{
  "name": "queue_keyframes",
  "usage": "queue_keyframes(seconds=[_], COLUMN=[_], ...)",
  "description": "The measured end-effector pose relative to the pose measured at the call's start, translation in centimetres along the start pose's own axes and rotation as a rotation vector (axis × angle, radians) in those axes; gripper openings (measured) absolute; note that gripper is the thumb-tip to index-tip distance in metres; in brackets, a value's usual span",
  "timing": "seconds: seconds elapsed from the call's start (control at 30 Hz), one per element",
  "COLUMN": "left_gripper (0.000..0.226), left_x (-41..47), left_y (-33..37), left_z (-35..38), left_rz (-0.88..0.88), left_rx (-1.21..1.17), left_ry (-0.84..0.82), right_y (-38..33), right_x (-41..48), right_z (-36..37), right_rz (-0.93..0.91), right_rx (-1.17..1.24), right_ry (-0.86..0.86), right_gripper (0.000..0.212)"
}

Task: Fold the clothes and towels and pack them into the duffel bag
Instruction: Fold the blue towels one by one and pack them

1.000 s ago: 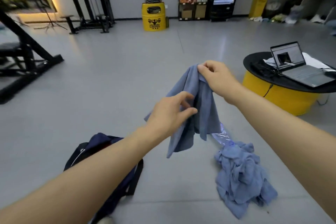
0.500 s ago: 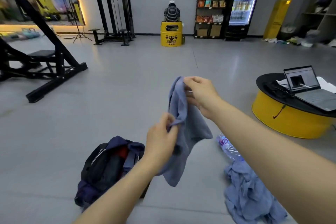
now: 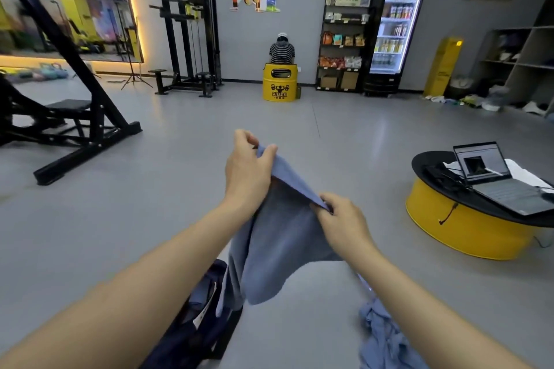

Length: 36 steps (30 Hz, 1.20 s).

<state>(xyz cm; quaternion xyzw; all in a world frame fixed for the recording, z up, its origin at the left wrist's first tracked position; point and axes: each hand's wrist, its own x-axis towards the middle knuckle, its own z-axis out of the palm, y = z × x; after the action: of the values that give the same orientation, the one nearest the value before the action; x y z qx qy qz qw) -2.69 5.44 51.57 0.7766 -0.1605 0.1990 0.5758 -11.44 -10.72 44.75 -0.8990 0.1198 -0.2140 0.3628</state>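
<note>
Pinching one blue towel (image 3: 284,246), left hand (image 3: 248,177) and right hand (image 3: 344,222) hold it above one duffel bag (image 3: 192,332), one cloth heap (image 3: 386,338) beside.

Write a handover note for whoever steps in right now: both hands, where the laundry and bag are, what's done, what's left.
Left hand: pinches one top corner of the blue towel.
Right hand: pinches the other end of that top edge.
The towel hangs in the air between the hands, spread out and unfolded.
Duffel bag: on the floor under the left forearm, its contents mostly hidden.
Crumpled blue pile: on the floor, lower right.
Done: towel lifted and opened out.
Left: fold the towel, pack it, then fold and pack the pile.
</note>
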Motion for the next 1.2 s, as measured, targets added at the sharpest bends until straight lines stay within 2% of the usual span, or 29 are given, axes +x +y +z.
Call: queue_keyframes(seconds=[0.1, 0.2, 0.23, 0.3, 0.37, 0.4, 0.5, 0.6, 0.67, 0.8, 0.87, 0.9, 1.03, 1.1, 1.2], left_gripper=[0.012, 0.004, 0.005, 0.026, 0.039, 0.036, 0.002, 0.036, 0.035, 0.034, 0.025, 0.023, 0.022, 0.016, 0.008], left_x=[1.5, 3.0, 3.4, 4.3, 4.7, 4.9, 5.6, 7.0, 7.6, 8.1, 8.3, 8.4, 8.9, 9.5, 11.1], left_y=[-0.9, -1.4, -1.5, -1.9, -2.8, -3.3, -4.8, -6.0, -6.5, -7.7, -8.8, -9.3, -11.2, -12.5, -15.3], left_z=[-1.3, -2.5, -2.9, -3.5, -3.9, -3.8, -3.2, -3.3, -3.3, -2.5, -2.1, -1.8, -0.3, 0.6, 2.1], left_rz=[-0.044, -0.157, -0.173, -0.163, -0.091, -0.051, -0.013, 0.028, 0.065, 0.051, 0.017, -0.012, -0.243, -0.367, -0.442], left_rx=[0.009, -0.142, -0.189, -0.174, 0.000, 0.075, 0.110, 0.292, 0.401, 0.310, 0.230, 0.173, -0.116, -0.272, -0.362], left_ry=[-0.144, -0.301, -0.343, -0.439, -0.521, -0.535, -0.419, -0.311, -0.255, -0.290, -0.335, -0.367, -0.479, -0.533, -0.550], right_y=[0.1, -0.1, 0.1, 0.4, 0.4, 0.5, 1.0, 1.8, 2.6, 3.2, 3.8, 4.4, 7.5, 9.4, 12.0], right_x=[1.1, 3.1, 4.0, 5.7, 6.9, 7.4, 8.3, 8.6, 8.7, 8.6, 9.0, 9.4, 11.9, 13.7, 16.4], right_z=[-2.5, -4.3, -4.8, -5.6, -6.5, -6.8, -7.5, -7.8, -7.9, -8.1, -7.8, -7.3, -4.1, -2.6, -1.2], right_rz=[-0.064, -0.115, -0.123, -0.125, -0.121, -0.120, -0.137, -0.125, -0.102, -0.072, -0.041, -0.023, 0.105, 0.098, 0.081], right_rx=[-0.095, -0.221, -0.231, -0.207, -0.182, -0.181, -0.219, -0.262, -0.300, -0.410, -0.413, -0.384, 0.003, -0.021, -0.149], right_ry=[0.002, -0.034, -0.043, -0.048, -0.045, -0.042, -0.053, -0.079, -0.095, -0.149, -0.168, -0.160, -0.129, -0.109, -0.094], right_gripper=[0.018, 0.016, 0.017, 0.017, 0.021, 0.023, 0.024, 0.030, 0.030, 0.019, 0.018, 0.018, 0.023, 0.030, 0.036])
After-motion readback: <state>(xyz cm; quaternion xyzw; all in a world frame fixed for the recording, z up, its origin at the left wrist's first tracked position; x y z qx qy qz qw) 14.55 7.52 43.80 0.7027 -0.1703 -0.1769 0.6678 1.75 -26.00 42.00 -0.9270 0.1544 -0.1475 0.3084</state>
